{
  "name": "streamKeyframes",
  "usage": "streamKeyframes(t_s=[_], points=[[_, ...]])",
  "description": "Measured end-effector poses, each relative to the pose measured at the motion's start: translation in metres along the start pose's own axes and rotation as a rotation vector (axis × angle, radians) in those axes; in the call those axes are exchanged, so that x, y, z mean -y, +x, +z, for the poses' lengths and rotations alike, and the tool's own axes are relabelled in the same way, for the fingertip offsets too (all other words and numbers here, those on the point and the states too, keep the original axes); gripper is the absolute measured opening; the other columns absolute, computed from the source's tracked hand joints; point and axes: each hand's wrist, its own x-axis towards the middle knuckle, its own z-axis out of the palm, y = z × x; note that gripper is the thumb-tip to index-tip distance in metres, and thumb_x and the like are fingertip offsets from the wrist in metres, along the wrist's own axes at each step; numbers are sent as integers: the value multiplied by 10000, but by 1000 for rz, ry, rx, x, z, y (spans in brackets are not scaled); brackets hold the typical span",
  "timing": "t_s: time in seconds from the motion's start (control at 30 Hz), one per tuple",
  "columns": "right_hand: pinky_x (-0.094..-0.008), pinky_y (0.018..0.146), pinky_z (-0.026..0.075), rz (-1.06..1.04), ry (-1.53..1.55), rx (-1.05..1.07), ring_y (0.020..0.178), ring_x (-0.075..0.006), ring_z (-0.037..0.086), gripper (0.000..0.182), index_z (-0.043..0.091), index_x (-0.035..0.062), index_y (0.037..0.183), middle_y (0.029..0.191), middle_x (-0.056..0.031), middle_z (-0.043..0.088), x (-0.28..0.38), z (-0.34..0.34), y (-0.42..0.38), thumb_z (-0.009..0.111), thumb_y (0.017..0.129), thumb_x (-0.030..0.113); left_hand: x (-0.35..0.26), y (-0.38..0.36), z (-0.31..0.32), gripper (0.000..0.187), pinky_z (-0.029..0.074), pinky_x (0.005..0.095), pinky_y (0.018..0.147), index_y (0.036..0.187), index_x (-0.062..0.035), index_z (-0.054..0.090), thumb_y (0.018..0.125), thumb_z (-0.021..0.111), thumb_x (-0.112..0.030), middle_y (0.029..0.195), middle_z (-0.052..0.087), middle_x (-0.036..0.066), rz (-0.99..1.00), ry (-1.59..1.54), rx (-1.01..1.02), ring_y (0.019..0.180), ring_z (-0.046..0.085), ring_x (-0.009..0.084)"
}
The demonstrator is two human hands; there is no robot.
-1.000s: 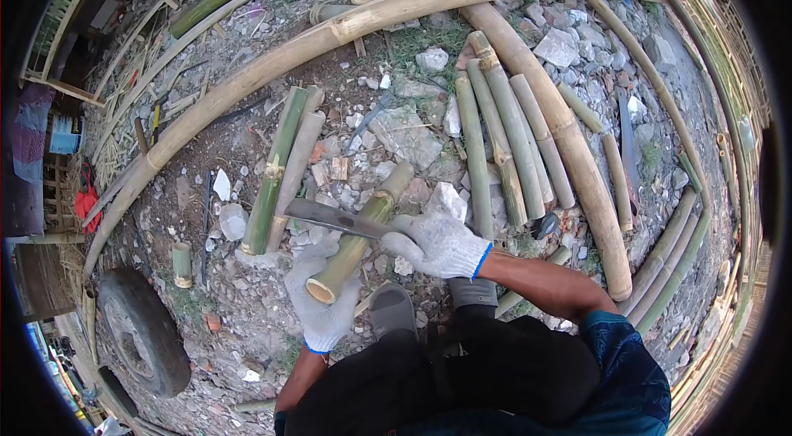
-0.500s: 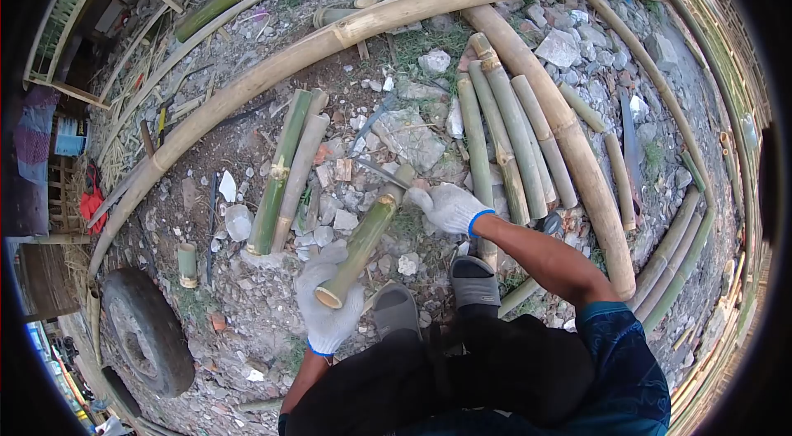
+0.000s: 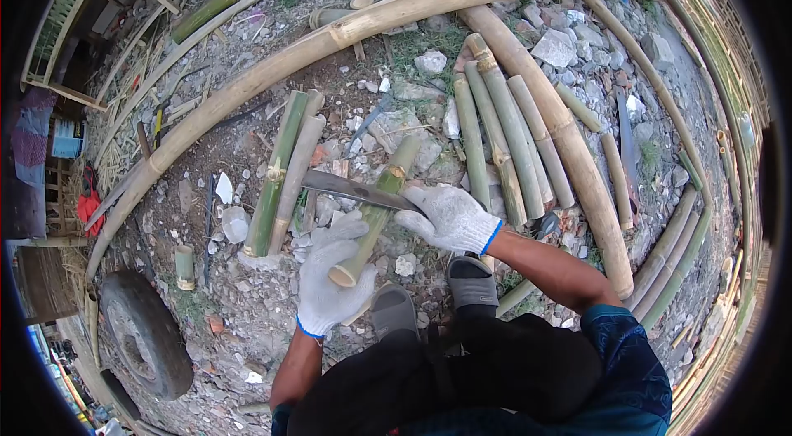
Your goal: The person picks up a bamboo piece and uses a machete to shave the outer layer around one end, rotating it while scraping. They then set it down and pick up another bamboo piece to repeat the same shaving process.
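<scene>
My left hand (image 3: 323,281), in a white knit glove with a blue cuff, cradles the near end of a short green bamboo piece (image 3: 370,240). Its palm is under the cut end and its fingers lie along the left side. The bamboo slants up and away from me over the rubble. My right hand (image 3: 454,220), gloved alike, is closed on a long-bladed knife (image 3: 351,188), whose handle is hidden in the glove. The blade lies crosswise over the middle of the bamboo, its tip pointing left.
Cut bamboo pieces lie to the left (image 3: 283,180) and in a row to the right (image 3: 503,139). A long bamboo pole (image 3: 272,65) arches across the far side. A tyre (image 3: 147,335) lies at lower left, and a saw (image 3: 627,139) at right. Stones litter the ground.
The knife has come from the bamboo's far end toward me and now lies across its middle. My right hand has moved nearer and right. The bamboo and my left hand have shifted slightly.
</scene>
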Motion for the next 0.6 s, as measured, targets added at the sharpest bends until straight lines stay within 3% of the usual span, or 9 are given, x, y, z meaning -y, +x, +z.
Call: streamKeyframes(t_s=[0.17,0.3,0.43,0.6], points=[[-569,768,552,229,-60,-4,867,-447,717,515,655,26,1086,858,-248,691,-25,10,10,515,1080,522,-7,4,2,472,472,564,1119,1201,-91,548,797,763,24,1301,686,221,-14,-6,-14,1301,631,436],[-574,783,549,46,-85,6,877,-467,706,531,639,31,1055,876,-266,694,7,-8,-5,446,1104,524,-8,5,-1,455,458,574,1133,1211,-92,541,815,744,1,1306,678,224,-44,13,-5,1295,631,434],[-592,824,533,231,-55,9,919,-492,692,516,668,33,1068,940,-297,703,-38,5,14,398,1123,470,-12,7,2,542,497,529,1096,1204,-93,561,763,855,20,1326,698,187,-10,34,25,1330,627,416],[-585,859,530,96,52,-8,962,-474,693,495,687,38,1125,905,-274,714,-18,-4,2,404,1122,444,-7,6,-1,520,514,514,1080,1185,-92,578,762,863,15,1315,706,188,-11,36,31,1337,627,423]])
